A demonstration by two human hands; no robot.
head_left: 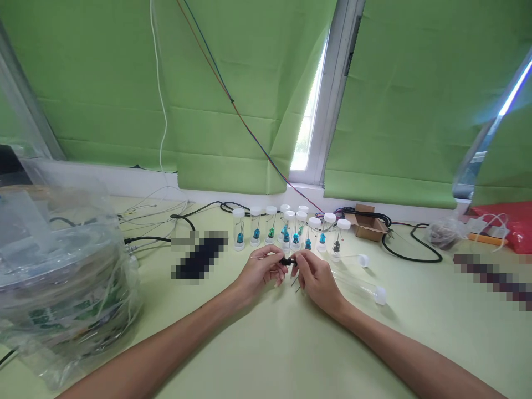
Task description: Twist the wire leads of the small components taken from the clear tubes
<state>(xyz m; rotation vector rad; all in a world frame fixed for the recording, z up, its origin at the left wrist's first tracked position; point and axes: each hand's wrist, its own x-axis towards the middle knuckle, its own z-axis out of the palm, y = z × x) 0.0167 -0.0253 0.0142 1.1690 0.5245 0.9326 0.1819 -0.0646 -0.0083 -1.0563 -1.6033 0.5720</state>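
My left hand [261,270] and my right hand [316,278] meet over the table, fingertips closed on a small black part [286,261] between them. Thin metal wires [295,281] poke out below the fingers of my right hand; what they join is hidden. Just beyond stand several clear tubes [255,226] with white caps, each holding a small blue, green or dark piece with thin wires. Beside my right hand, a clear tube [357,282] with a white end lies on its side, and another white cap [363,260] is behind it.
A plastic-wrapped stack of reels [62,277] stands at the left. Black cable [411,259] loops along the back near a small cardboard box [368,224]. A red bag [507,221] lies at far right. Green blinds [233,138] cover the windows behind the table [266,349].
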